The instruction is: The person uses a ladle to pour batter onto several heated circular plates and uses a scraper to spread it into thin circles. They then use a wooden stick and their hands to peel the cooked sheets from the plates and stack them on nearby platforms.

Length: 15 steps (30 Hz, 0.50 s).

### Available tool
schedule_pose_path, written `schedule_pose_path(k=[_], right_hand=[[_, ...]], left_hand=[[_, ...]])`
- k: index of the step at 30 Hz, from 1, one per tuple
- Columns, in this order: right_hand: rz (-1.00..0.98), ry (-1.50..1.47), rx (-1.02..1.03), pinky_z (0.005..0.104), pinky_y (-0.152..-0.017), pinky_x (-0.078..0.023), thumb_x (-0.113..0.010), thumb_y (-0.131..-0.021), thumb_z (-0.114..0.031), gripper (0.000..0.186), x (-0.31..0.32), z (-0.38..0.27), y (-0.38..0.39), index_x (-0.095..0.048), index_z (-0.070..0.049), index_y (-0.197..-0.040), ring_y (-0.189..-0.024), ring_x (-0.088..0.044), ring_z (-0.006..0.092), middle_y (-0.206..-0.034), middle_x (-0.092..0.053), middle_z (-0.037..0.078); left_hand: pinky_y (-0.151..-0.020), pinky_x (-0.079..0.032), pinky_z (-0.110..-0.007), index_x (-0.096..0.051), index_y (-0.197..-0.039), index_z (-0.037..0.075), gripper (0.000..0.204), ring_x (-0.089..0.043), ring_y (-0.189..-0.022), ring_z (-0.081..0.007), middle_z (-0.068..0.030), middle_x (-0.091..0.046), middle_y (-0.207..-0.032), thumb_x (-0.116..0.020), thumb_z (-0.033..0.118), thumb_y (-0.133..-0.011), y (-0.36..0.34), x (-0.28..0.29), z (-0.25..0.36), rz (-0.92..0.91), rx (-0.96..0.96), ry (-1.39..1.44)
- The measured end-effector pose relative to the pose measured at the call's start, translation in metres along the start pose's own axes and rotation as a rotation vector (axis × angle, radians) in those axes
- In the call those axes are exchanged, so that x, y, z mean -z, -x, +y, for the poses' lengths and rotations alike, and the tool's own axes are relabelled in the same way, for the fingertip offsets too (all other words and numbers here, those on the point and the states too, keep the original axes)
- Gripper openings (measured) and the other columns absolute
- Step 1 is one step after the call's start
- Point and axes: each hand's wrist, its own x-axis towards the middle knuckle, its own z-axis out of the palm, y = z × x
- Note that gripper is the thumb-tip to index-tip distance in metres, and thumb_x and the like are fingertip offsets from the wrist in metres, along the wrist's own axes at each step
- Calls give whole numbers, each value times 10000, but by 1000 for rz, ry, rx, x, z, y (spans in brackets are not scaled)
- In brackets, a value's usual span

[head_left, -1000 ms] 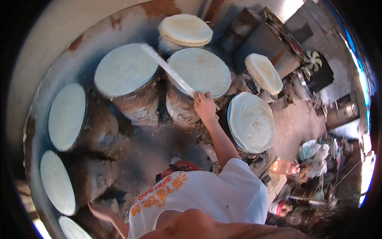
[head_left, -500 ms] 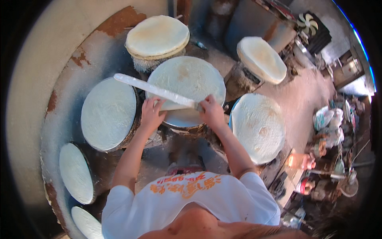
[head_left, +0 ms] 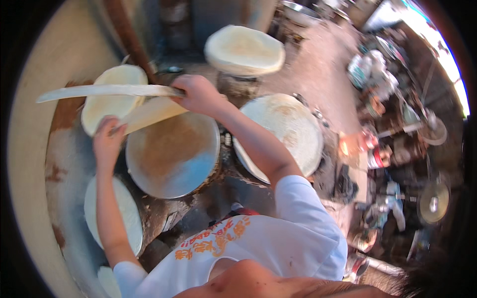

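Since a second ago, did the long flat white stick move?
Yes. The long flat white stick rose off the round metal griddle, lifting a thin pale sheet.

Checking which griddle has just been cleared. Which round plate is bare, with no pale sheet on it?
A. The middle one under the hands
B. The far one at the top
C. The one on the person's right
A: the middle plate shows bare brown and grey metal, while the left hand and right hand lift the pale sheet off it.
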Motion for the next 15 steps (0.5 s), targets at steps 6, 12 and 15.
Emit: schedule_pose_path(k=[6, 12, 15], right_hand=[[227, 134, -336, 357, -649, -479, -711, -722, -106, 173, 118, -18, 99, -670, -58, -883, -705, -607, 252, -785, -624, 115], [350, 49, -789, 326, -731, -496, -543, -620, 95, 399, 211, -19, 297, -671, -19, -980, -818, -647, 250, -896, -663, 135], [446, -45, -964, 331, -720, -509, -514, -657, 108, 393, 213, 5, 391, -670, -13, -997, -821, -649, 208, -907, -671, 126]], left_hand=[[-816, -483, -397, -621, -893, 61, 151, -582, -948, -280, -84, -598, -980, -705, 52, -768, -5, -63, 128, 51, -454, -78], [-752, -452, -402, -643, -884, 131, 142, -562, -856, -266, -54, -582, -905, -672, 101, -748, 95, -230, 227, -149, -540, 191], [-695, -435, -405, -623, -862, 128, 125, -543, -802, -277, -44, -564, -840, -659, 126, -742, 152, -295, 246, -298, -543, 307]])
